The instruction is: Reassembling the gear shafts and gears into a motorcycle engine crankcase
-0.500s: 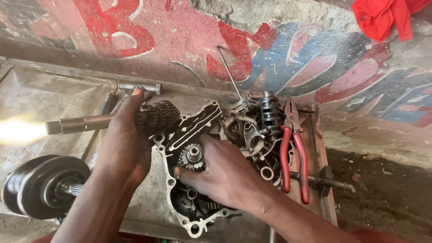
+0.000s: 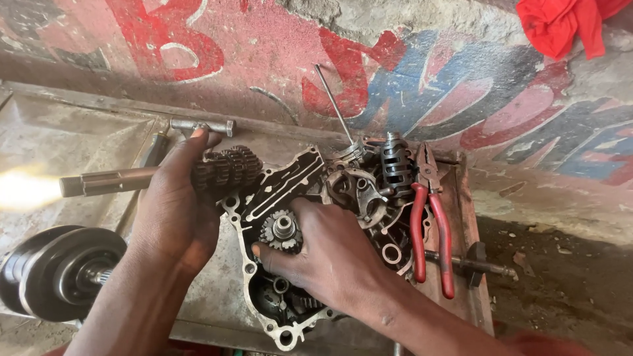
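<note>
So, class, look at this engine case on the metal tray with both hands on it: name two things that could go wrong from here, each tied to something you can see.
1. The left hand grips a gear shaft sticking out sideways beyond the engine case; it might slip or knock loose parts.
2. The red pliers lie on the case beside the right hand; a nudge could drop them among the gears.

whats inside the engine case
Inside the engine case: a small gear on a shaft beside the right hand, and more gears lower down. That hand covers the middle, so what lies under it is hidden.
</note>
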